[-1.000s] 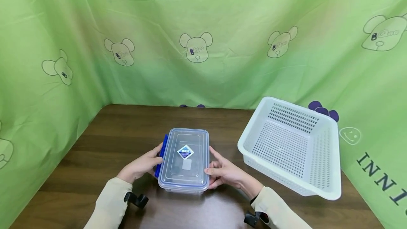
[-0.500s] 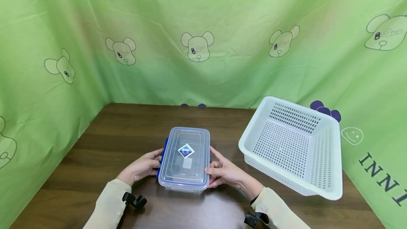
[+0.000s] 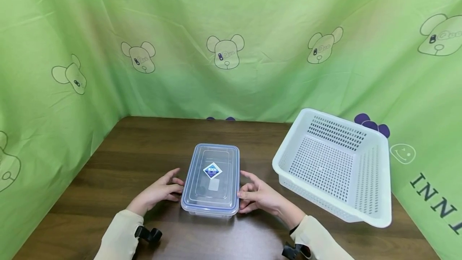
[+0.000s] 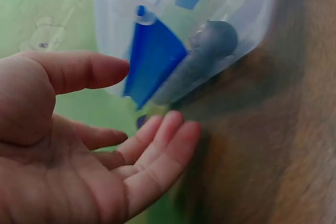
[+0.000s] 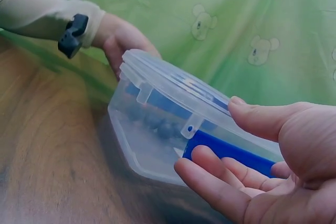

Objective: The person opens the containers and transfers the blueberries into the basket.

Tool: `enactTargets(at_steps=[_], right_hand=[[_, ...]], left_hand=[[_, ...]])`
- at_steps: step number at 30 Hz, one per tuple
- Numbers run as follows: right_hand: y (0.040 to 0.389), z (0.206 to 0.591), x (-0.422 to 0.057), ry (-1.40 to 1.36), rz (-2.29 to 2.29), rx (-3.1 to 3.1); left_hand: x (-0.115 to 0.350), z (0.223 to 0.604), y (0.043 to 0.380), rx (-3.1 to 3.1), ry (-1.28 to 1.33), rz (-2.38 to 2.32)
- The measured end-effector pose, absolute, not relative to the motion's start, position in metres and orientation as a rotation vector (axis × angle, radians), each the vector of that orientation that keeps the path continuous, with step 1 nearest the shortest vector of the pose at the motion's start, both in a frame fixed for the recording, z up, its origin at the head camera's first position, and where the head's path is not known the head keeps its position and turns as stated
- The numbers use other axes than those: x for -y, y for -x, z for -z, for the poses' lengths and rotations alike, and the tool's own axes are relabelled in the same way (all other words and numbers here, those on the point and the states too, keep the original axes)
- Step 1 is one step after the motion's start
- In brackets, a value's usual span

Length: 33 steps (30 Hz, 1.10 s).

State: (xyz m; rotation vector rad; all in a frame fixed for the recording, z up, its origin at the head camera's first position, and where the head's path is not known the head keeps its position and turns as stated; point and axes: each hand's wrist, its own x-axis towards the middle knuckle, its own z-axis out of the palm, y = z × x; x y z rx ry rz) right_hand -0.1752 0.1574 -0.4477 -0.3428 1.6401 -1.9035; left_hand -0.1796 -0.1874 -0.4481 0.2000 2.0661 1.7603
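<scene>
A clear rectangular food container (image 3: 202, 196) with a blue-edged lid and a diamond-shaped label sits between my hands. My left hand (image 3: 157, 193) is beside its left side, fingers loosely spread and apart from it. In the left wrist view, a blue latch (image 4: 152, 59) sticks outward from the wall, and something dark grey (image 4: 215, 40) shows through the plastic. My right hand (image 3: 263, 200) is at the right side, thumb tip right at the lid's rim. In the right wrist view, its fingers hang loosely curved beside another blue latch (image 5: 226, 153).
A white perforated plastic basket (image 3: 285, 171) stands on the brown wooden table (image 3: 151, 135) to the right. Green printed cloth (image 3: 267, 91) hangs behind the table and along both sides. Each wrist wears a black camera mount.
My left hand has let go of the left latch and drawn back to the left; that latch has swung down. My right hand has shifted slightly right, its hold loosened. The container stays in place.
</scene>
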Motion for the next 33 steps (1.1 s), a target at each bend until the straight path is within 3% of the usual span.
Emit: enactTargets(at_steps=[11, 33], right_hand=[[0.169, 0.438, -0.162, 0.373, 1.956, -1.718], [0.163, 0.439, -0.150, 0.427, 1.986, -1.820]], left_hand=[[0.188, 0.422, 0.160, -2.099, -0.289, -1.908], [0.167, 0.430, 0.139, -2.202, -0.512, -1.915]])
